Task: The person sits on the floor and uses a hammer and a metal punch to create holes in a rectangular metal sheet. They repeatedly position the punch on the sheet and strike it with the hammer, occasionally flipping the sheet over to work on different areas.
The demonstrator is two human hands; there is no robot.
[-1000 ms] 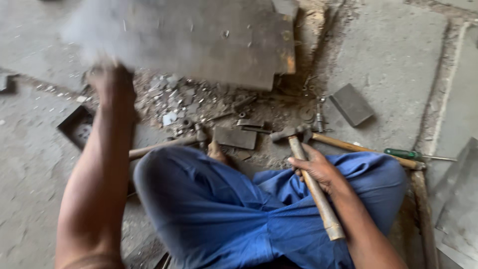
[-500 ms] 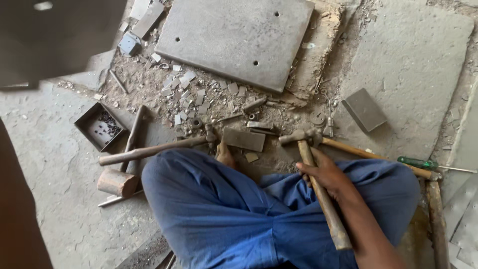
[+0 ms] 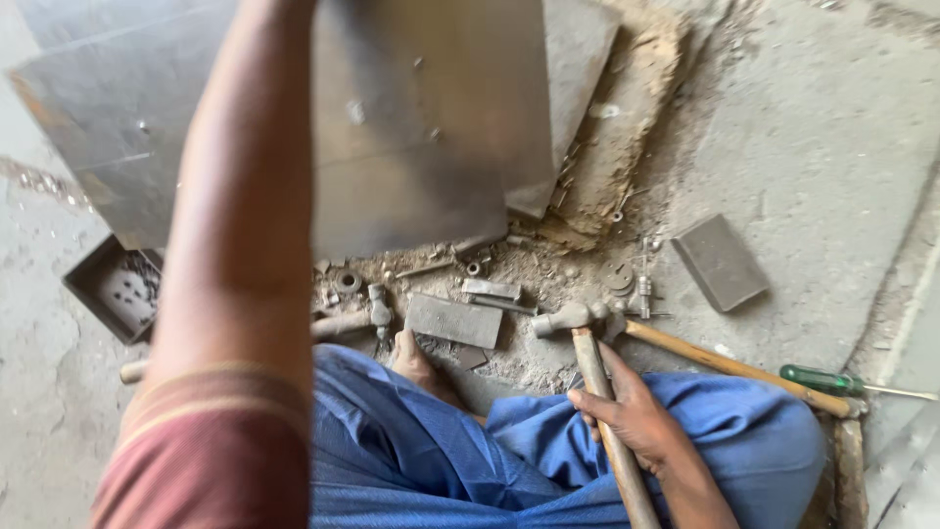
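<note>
I am sitting on a bare grey concrete floor point(image 3: 832, 127) that is lying dusty and cracked in soft daylight, with a patch of crumbling sandy rubble point(image 3: 627, 147) spreading across it in front of me.

Hammer point(image 3: 587, 343) lies right of the small block point(image 3: 453, 320) (tray point(image 3: 93, 294) far left).

Wooden-handled hammer point(image 3: 597, 392) across blue lap

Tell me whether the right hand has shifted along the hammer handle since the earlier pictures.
No. The right hand still grips the same wooden hammer handle over the blue-clad leg, the hammer head still beside the small flat metal block.
</note>
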